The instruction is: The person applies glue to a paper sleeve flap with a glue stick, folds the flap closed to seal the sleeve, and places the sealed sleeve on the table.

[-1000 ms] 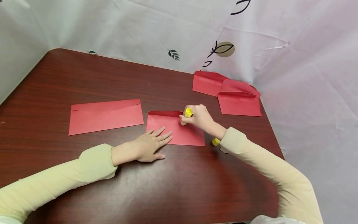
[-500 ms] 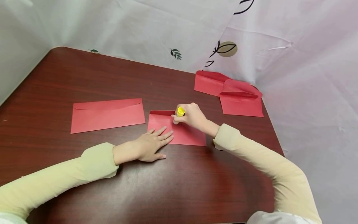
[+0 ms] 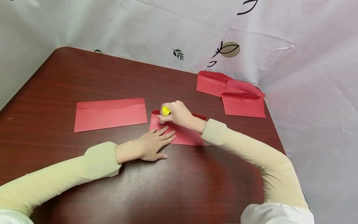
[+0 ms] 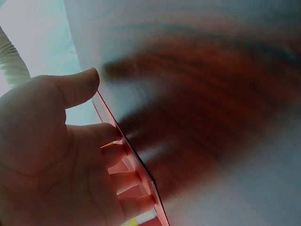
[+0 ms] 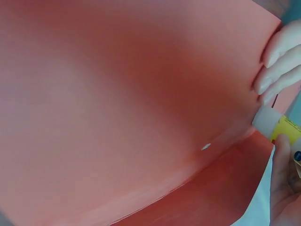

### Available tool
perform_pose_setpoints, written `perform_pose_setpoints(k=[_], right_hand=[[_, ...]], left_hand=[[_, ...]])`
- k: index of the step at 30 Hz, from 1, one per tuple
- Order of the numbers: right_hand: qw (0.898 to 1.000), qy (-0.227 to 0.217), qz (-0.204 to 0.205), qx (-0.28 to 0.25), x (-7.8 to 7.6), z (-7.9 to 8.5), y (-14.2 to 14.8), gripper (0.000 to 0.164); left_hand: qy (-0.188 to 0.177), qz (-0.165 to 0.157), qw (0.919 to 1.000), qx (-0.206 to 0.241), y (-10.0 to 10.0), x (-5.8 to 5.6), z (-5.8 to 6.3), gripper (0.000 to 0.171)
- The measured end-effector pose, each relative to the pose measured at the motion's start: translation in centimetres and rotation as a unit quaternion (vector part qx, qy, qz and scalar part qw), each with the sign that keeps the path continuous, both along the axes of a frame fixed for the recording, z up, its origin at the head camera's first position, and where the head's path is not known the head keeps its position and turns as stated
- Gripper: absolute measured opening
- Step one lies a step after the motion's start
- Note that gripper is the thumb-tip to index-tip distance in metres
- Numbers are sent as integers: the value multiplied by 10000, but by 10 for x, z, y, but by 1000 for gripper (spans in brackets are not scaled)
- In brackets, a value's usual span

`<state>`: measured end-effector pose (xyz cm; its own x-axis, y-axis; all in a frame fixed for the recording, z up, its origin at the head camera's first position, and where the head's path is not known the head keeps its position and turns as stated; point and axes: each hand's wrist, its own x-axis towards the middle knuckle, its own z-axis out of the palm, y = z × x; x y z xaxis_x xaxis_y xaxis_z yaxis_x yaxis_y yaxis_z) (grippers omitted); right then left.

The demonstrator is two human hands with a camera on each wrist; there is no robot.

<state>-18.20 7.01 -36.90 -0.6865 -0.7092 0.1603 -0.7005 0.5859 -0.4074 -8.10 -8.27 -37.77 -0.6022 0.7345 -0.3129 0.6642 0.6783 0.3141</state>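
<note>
A red envelope [image 3: 184, 133] lies in front of me with its flap [image 5: 221, 188] folded up at the far side. My left hand [image 3: 153, 144] rests flat on its near left part, fingers spread. My right hand [image 3: 180, 115] grips a glue stick [image 3: 165, 111] with a yellow end. In the right wrist view the tip of the glue stick [image 5: 268, 121] is right at the envelope surface, by the flap fold near the left end. A small white smear [image 5: 206, 146] shows on the paper along that fold.
Another red envelope [image 3: 112, 115], its flap folded down, lies to the left on the brown table [image 3: 156, 193]. Several red envelopes [image 3: 243, 105] with raised flaps overlap at the back right corner. A patterned white sheet [image 3: 139, 31] hangs behind the table.
My right hand has slid the glue stick leftward along the envelope's flap fold. The left hand stays on the envelope. The yellow cap on the table is now hidden behind the right arm.
</note>
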Motion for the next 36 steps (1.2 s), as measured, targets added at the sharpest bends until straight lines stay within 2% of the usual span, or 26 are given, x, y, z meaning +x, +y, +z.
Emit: perform_pose_setpoints(k=[8, 16, 28, 36], right_hand=[[9999, -99, 139, 8, -2, 3, -15, 21], [9995, -257, -65, 181, -1, 4, -14, 23], [9988, -104, -259, 401, 0, 5, 1, 21], [9975, -220, -512, 426, 4, 6, 18, 20]], left_hand=[[41, -19, 10000, -23, -1, 0, 1, 75], [52, 17, 10000, 6, -1, 2, 0, 77], [-13, 59, 10000, 61, 0, 2, 0, 78], [-20, 26, 10000, -3, -1, 1, 0, 79]])
